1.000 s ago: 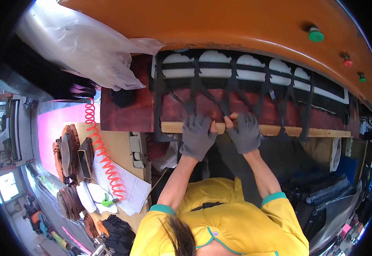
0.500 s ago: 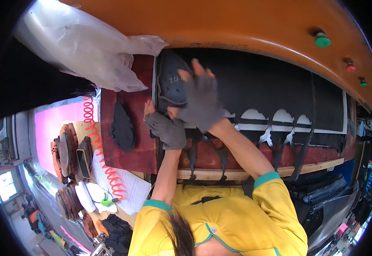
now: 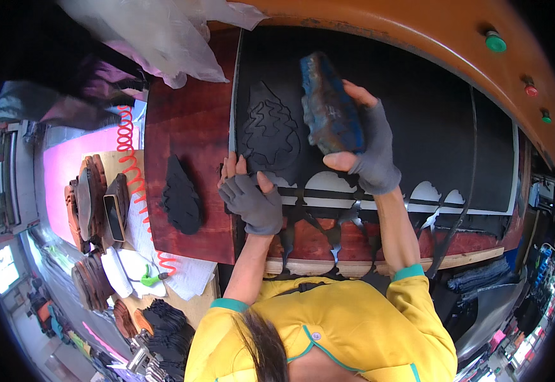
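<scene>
My right hand (image 3: 379, 149), in a grey fingerless glove, grips a worn blue cutting die (image 3: 334, 108) by its edge, raised and tipped above a black sheet (image 3: 417, 127). Just left of the die, a freshly outlined piece (image 3: 270, 130) with wavy cut lines lies in the sheet. My left hand (image 3: 252, 200), gloved alike, rests with its fingers apart at the sheet's left front corner, below that outline. Thin black offcut strips (image 3: 333, 239) dangle over the front edge. On the dark red board (image 3: 214, 216) lie black cut pieces (image 3: 182, 200) of matching shape.
An orange machine beam (image 3: 404, 38) with green and red buttons (image 3: 495, 42) spans the back. Clear plastic film (image 3: 169, 38) hangs at the upper left. A red coiled hose (image 3: 134, 184), papers and brown-edged dies (image 3: 90, 197) sit to the left. Dark sheets (image 3: 481, 280) are stacked at right.
My right hand has lifted the die off the sheet and moved right, turning it over on edge. The cut outline beneath is now exposed. My left hand stays near the sheet's corner.
</scene>
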Action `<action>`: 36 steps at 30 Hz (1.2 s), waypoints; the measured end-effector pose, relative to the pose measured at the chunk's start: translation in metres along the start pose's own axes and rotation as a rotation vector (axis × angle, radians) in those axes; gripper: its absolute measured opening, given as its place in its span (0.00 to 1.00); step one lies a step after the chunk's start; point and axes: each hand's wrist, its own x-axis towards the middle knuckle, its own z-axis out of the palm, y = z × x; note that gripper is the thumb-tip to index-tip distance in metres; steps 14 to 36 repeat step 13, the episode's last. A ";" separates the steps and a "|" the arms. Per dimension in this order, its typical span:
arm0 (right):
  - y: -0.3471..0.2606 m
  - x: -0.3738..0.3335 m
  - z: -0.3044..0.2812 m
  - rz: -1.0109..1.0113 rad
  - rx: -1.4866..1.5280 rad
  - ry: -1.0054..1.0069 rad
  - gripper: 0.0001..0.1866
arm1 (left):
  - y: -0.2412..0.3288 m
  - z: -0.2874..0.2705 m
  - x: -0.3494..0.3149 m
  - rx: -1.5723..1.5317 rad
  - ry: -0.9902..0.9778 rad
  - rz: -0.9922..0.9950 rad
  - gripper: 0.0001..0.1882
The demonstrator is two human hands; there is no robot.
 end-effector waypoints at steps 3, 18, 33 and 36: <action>0.003 -0.018 -0.005 -0.092 -0.736 -0.133 0.51 | 0.002 -0.007 -0.004 -0.099 0.064 -0.003 0.21; 0.035 -0.068 -0.015 -0.137 -0.928 -0.016 0.54 | 0.028 0.010 -0.021 -0.070 -0.111 0.284 0.21; 0.035 -0.068 -0.015 -0.137 -0.928 -0.016 0.54 | 0.028 0.010 -0.021 -0.070 -0.111 0.284 0.21; 0.035 -0.068 -0.015 -0.137 -0.928 -0.016 0.54 | 0.028 0.010 -0.021 -0.070 -0.111 0.284 0.21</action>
